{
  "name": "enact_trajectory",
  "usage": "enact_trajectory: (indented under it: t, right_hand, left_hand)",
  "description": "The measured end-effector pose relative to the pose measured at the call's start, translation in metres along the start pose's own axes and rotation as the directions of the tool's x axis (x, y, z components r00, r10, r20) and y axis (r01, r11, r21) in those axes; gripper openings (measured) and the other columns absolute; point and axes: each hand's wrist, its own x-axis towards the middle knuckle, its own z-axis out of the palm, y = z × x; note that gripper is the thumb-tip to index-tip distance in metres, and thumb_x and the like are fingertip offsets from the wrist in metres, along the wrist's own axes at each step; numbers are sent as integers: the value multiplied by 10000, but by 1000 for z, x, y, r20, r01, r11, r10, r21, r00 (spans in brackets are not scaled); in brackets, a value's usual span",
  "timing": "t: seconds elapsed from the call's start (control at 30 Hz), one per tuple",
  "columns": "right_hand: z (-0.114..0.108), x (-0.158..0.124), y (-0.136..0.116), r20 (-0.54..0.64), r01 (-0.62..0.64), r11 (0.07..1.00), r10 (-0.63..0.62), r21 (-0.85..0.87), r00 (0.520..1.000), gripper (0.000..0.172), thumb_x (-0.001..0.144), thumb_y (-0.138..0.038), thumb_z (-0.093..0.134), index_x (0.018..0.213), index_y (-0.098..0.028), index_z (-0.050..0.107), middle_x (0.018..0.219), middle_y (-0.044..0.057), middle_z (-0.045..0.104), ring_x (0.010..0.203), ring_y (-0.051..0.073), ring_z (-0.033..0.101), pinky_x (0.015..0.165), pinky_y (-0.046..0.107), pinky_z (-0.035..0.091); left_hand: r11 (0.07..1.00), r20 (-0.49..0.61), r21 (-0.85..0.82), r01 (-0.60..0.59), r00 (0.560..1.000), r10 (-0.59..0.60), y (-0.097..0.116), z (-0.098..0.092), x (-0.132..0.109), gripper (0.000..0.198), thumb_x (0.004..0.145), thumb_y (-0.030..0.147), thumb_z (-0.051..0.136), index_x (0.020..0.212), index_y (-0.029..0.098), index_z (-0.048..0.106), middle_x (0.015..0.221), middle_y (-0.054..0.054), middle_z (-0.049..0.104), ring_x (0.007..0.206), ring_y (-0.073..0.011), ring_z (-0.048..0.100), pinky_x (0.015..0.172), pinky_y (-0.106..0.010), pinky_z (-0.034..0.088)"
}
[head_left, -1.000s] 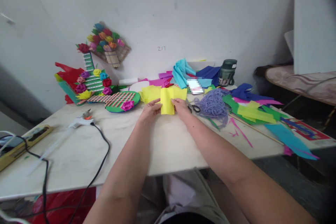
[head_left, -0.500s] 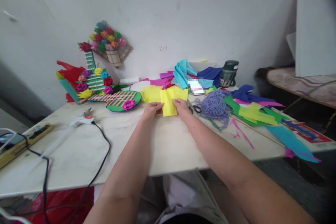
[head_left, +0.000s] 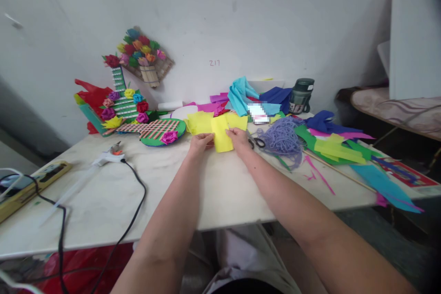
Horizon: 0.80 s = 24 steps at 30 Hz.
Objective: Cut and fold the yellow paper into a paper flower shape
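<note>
A small piece of yellow crepe paper [head_left: 222, 135] is held upright between my hands, over the table. My left hand [head_left: 202, 141] pinches its left edge, fingers closed. On the right edge, my right hand [head_left: 238, 138] grips it between thumb and fingers. Behind it lies a larger yellow crepe sheet [head_left: 200, 122]. Dark-handled scissors [head_left: 259, 142] rest just right of my right hand, partly hidden by it. Beside them is a tangled heap of purple yarn [head_left: 283, 137].
Left on the table [head_left: 165, 197] are a flower-trimmed craft guitar [head_left: 161, 132], a white glue gun [head_left: 109, 157] with a black cord, and a power strip [head_left: 37, 183]. Crepe sheets [head_left: 241, 94], a phone [head_left: 258, 114] and a dark bottle [head_left: 301, 96] stand behind. A thin stick [head_left: 337, 171] lies right.
The small yellow paper has tilted slightly, its lower edge shifting a little to the right. Both hands keep their hold at nearly the same spot.
</note>
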Motion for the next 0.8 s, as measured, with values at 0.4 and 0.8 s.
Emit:
enact_trajectory:
  t: [0.4, 0.8]
  right_hand:
    - [2, -2, -3, 233, 530, 805, -480, -266, 846, 220, 644, -96, 552, 684, -263, 689, 1061, -7, 616, 1056, 182, 485, 966, 356, 307]
    - [-1, -3, -8, 64, 311, 930, -304, -196, 951, 405, 626, -111, 481, 1007, -183, 601, 1344, 49, 348, 1234, 210, 296, 1008, 353, 251]
  left_hand:
    - [952, 93, -299, 61, 995, -35, 13, 5, -6, 794, 622, 782, 242, 1040, 171, 527, 952, -134, 635, 833, -240, 616, 642, -331, 490]
    - [935, 42, -343, -89, 993, 110, -2, 0, 1, 373, 638, 223, 652, 981, 104, 570, 1000, -116, 628, 921, -222, 587, 772, -312, 496]
